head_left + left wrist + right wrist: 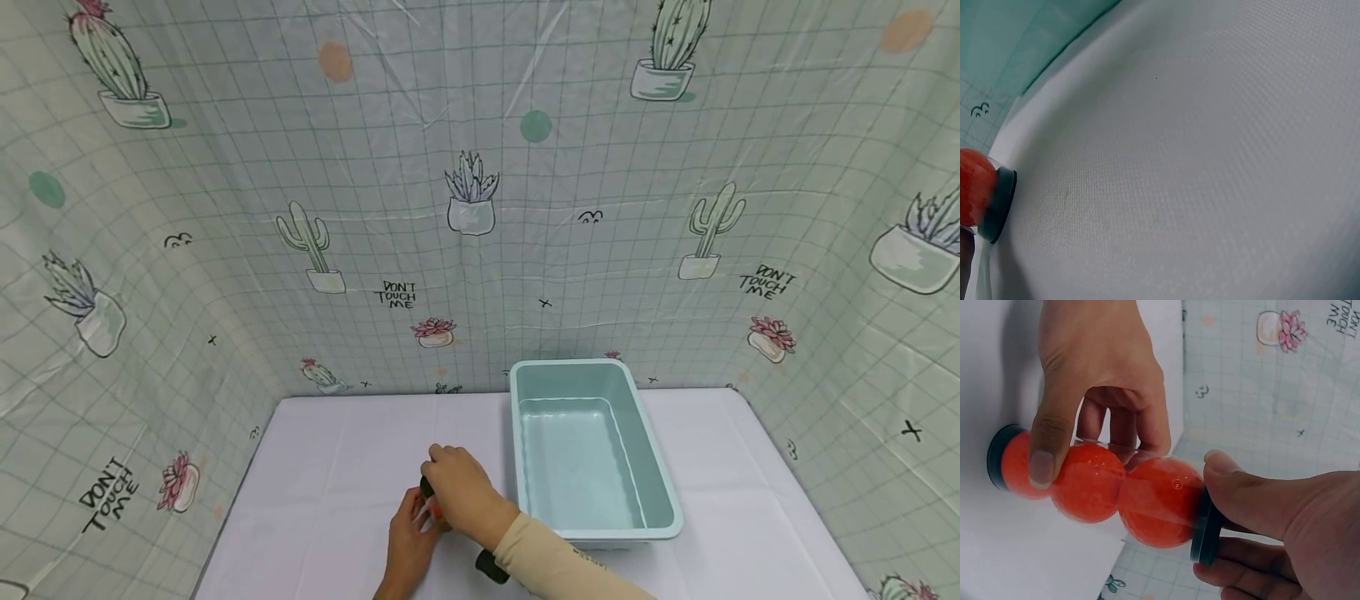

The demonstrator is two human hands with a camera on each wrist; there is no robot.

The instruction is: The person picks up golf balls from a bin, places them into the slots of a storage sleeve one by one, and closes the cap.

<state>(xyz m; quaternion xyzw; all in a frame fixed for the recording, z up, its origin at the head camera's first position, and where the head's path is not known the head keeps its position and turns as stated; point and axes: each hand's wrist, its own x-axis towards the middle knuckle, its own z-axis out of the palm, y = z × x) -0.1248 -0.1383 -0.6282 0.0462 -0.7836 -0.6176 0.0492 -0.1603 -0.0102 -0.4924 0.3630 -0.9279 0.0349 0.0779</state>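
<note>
A clear tube holding three orange-red balls [1157,506] has a dark cap at each end. My left hand [411,533] grips the tube's body, its thumb in front and its fingers behind, as the right wrist view shows. At the top end, my right hand [468,493] pinches the dark cap [1207,531] between thumb and fingers. The tube's other dark cap [999,456] is down close to the white tabletop. In the left wrist view only that lower cap [999,205] and one red ball [975,187] show. From the head view, both hands hide most of the tube.
A light blue-green plastic bin [592,533] stands on the white table [322,467], right of the hands. Cloth printed with cacti [472,275] hangs behind and along both sides. A small black object [491,567] shows beside the right sleeve.
</note>
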